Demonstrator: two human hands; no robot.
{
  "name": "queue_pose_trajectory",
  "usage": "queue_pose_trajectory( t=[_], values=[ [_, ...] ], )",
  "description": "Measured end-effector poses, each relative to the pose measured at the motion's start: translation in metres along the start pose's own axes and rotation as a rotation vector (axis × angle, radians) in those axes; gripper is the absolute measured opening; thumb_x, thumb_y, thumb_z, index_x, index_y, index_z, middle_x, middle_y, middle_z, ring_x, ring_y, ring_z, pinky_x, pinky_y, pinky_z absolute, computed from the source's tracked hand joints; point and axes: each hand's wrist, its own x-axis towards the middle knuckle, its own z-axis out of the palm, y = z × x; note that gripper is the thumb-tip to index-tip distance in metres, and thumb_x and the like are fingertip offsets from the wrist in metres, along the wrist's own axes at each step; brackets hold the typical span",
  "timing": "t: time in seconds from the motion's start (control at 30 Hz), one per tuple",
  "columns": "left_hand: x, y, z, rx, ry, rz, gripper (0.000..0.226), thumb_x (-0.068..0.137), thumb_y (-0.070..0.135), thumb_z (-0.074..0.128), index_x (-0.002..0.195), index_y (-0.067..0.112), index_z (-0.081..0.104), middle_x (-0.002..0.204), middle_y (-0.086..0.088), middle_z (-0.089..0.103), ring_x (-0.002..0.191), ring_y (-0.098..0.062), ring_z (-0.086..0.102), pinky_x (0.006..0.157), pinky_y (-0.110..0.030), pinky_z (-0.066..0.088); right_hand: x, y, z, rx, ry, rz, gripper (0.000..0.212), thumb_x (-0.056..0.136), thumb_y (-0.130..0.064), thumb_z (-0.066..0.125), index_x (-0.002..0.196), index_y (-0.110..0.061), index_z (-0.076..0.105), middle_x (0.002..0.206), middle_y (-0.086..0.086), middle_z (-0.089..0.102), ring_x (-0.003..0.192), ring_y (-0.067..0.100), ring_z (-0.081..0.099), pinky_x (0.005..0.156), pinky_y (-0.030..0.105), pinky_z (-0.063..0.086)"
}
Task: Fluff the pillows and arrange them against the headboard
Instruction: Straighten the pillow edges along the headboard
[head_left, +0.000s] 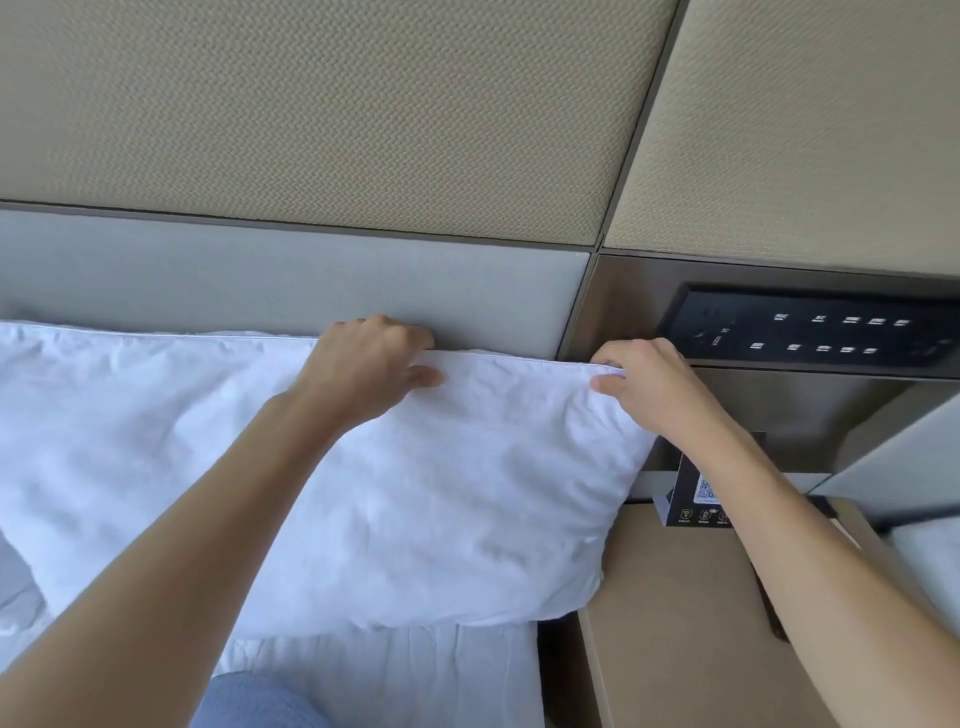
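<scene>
A white pillow (441, 499) leans against the grey padded headboard (260, 275), its top seam running along the panel. My left hand (374, 364) grips the top edge near the middle, thumb in front and fingers behind. At the pillow's top right corner, my right hand (644, 384) pinches the seam. A second white pillow (104, 415) lies to the left, partly behind my left forearm. Both rest on the white sheet (405, 670).
A tan bedside table (691, 623) stands right of the bed, with a small black card stand (696, 493) at its back. A black switch panel (810, 332) sits in the wall above it. Beige wall panels (337, 104) rise over the headboard.
</scene>
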Motion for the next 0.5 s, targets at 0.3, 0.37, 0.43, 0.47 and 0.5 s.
queue_pose_trajectory(
  t=[0.3, 0.37, 0.43, 0.47, 0.5],
  values=[
    [0.013, 0.008, 0.013, -0.043, 0.214, 0.013, 0.023, 0.091, 0.021, 0.070, 0.078, 0.002, 0.064, 0.068, -0.025, 0.063, 0.063, -0.048, 0.060, 0.054, -0.035, 0.035, -0.016, 0.026, -0.014, -0.135, 0.189, 0.092, 0.008, 0.084, -0.006, 0.059, 0.081, -0.012, 0.064, 0.084, 0.014, 0.058, 0.083, 0.041, 0.055, 0.067, 0.039, 0.049],
    [0.016, 0.007, 0.011, -0.049, 0.254, 0.007, 0.020, 0.090, 0.018, 0.070, 0.078, 0.002, 0.066, 0.067, -0.026, 0.063, 0.062, -0.048, 0.059, 0.054, -0.036, 0.035, -0.011, 0.028, -0.020, -0.146, 0.324, 0.029, 0.006, 0.085, -0.005, 0.063, 0.081, -0.009, 0.063, 0.080, 0.013, 0.059, 0.077, 0.038, 0.055, 0.065, 0.039, 0.047],
    [0.018, 0.003, 0.009, -0.063, 0.302, -0.017, 0.016, 0.090, 0.016, 0.070, 0.080, 0.003, 0.070, 0.067, -0.027, 0.064, 0.062, -0.049, 0.059, 0.055, -0.037, 0.036, -0.004, 0.026, -0.027, -0.132, 0.455, -0.028, 0.005, 0.086, -0.007, 0.066, 0.081, -0.007, 0.065, 0.077, 0.012, 0.058, 0.074, 0.033, 0.049, 0.064, 0.040, 0.047],
    [0.019, 0.001, 0.008, -0.066, 0.326, -0.027, 0.015, 0.090, 0.016, 0.070, 0.080, 0.004, 0.071, 0.067, -0.027, 0.064, 0.062, -0.049, 0.060, 0.055, -0.037, 0.037, -0.001, 0.025, -0.029, -0.133, 0.506, -0.059, 0.007, 0.086, -0.009, 0.067, 0.080, -0.005, 0.065, 0.074, 0.012, 0.059, 0.074, 0.032, 0.048, 0.064, 0.041, 0.047],
    [0.019, -0.002, 0.007, -0.063, 0.342, -0.035, 0.015, 0.090, 0.017, 0.069, 0.080, 0.005, 0.071, 0.066, -0.028, 0.064, 0.062, -0.049, 0.060, 0.055, -0.038, 0.038, 0.001, 0.024, -0.029, -0.138, 0.542, -0.089, 0.010, 0.086, -0.010, 0.067, 0.079, -0.004, 0.065, 0.071, 0.012, 0.059, 0.075, 0.032, 0.049, 0.062, 0.041, 0.047]
  ],
)
